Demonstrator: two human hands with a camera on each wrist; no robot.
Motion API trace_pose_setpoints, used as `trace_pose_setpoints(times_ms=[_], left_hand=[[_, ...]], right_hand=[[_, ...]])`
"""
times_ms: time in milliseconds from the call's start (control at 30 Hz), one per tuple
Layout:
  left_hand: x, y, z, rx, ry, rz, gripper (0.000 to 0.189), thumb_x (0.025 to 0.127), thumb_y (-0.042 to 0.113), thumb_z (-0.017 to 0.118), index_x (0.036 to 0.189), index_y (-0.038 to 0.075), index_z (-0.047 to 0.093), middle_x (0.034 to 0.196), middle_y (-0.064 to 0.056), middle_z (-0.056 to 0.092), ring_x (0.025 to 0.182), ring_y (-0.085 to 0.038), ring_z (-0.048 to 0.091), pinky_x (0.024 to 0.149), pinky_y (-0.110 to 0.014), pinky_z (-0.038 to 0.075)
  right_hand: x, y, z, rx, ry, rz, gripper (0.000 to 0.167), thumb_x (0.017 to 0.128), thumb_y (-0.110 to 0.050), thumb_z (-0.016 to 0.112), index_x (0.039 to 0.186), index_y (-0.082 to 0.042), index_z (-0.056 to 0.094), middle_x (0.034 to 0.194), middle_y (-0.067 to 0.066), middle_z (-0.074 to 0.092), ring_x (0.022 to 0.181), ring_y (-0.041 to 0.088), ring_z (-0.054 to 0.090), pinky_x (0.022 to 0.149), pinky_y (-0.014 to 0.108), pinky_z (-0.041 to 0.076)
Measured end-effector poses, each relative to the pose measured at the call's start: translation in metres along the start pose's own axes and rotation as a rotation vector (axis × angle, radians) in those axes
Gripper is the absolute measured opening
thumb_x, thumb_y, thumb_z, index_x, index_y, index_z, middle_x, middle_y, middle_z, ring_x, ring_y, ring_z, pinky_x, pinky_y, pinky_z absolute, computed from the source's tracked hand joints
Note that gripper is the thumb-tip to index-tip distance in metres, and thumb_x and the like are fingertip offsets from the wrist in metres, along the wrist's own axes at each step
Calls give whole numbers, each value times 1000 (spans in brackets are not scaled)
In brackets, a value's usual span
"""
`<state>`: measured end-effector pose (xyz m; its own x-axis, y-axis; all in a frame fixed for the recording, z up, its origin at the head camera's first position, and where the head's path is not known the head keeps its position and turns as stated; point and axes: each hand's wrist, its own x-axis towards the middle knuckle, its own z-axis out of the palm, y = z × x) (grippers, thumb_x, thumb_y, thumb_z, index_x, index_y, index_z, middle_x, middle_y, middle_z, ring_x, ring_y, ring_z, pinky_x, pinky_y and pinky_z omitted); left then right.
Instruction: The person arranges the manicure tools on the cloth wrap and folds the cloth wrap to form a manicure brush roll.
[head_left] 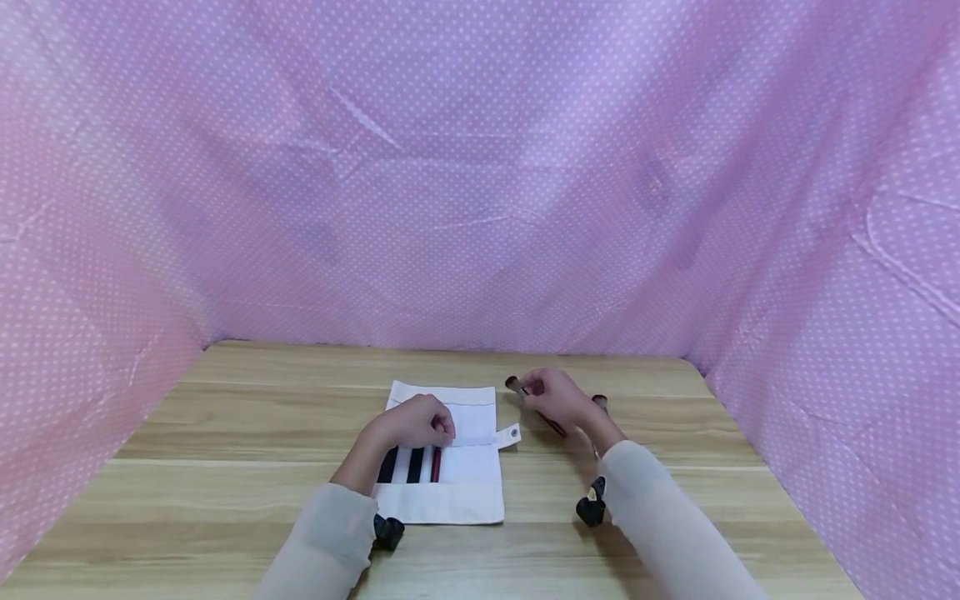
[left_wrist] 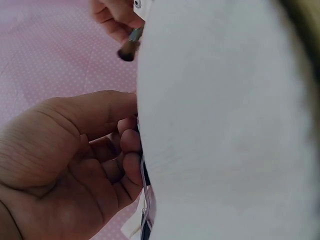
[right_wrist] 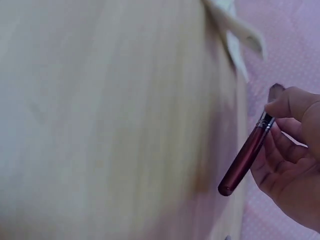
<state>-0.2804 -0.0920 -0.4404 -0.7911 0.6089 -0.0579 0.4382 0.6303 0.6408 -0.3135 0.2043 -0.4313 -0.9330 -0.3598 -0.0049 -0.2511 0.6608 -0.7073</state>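
Head view: the white pouch lies spread on the wooden table, with a red handle and black strips in its left part and a snap tab at its right edge. The left hand is over the pouch; right of it, the right hand pinches a makeup brush, and farther right another brush is partly hidden. Left wrist view: the left fingers curl at the pouch's edge; I cannot tell whether they pinch it. Right wrist view: the right thumb and fingers grip the makeup brush near its bristles.
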Motion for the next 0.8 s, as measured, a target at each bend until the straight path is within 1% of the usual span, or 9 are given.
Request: trace_pose_setpoints(times_ms=[100, 233, 333, 433, 600, 800], left_hand=[[0, 0, 0, -4, -6, 1, 18, 91, 2, 71, 79, 15, 70, 70, 7, 57, 67, -9, 51, 64, -27, 43], [0, 0, 0, -11, -15, 0, 19, 92, 1, 69, 79, 15, 70, 70, 7, 56, 66, -8, 50, 63, -26, 42], [0, -1, 1, -10, -17, 2, 19, 92, 1, 69, 79, 14, 70, 70, 8, 55, 66, -8, 50, 64, -25, 42], [0, -1, 1, -8, -16, 9, 19, 92, 1, 69, 79, 15, 70, 70, 8, 56, 66, -8, 50, 65, -26, 42], [1, -2, 0, 3, -25, 11, 19, 93, 2, 68, 79, 15, 70, 71, 8, 57, 67, -8, 51, 66, -26, 43], [2, -3, 0, 13, -36, 11, 19, 93, 1, 67, 80, 15, 69, 73, 8, 57, 69, -9, 52, 68, -28, 44]], right_hand=[[5, -8, -1, 26, 32, -37, 30, 94, -4, 65, 124, -1, 68, 104, 7, 67, 98, 21, 61, 87, 36, 52], [11, -22, -1, 91, 60, -65, 33, 96, -5, 61, 128, 3, 63, 112, 14, 67, 102, 25, 63, 87, 37, 54], [15, -32, 2, 152, 87, -65, 33, 98, -7, 63, 129, 3, 61, 112, 15, 67, 101, 25, 64, 84, 35, 54], [18, -42, 5, 217, 113, -63, 32, 98, -9, 66, 129, 0, 62, 110, 13, 67, 99, 24, 64, 82, 33, 54], [24, -56, 14, 307, 130, -69, 32, 97, -10, 69, 128, -3, 64, 108, 10, 69, 97, 22, 65, 80, 32, 54], [34, -71, 27, 405, 165, -79, 31, 98, -9, 70, 126, 2, 67, 107, 12, 72, 94, 19, 67, 80, 29, 55]])
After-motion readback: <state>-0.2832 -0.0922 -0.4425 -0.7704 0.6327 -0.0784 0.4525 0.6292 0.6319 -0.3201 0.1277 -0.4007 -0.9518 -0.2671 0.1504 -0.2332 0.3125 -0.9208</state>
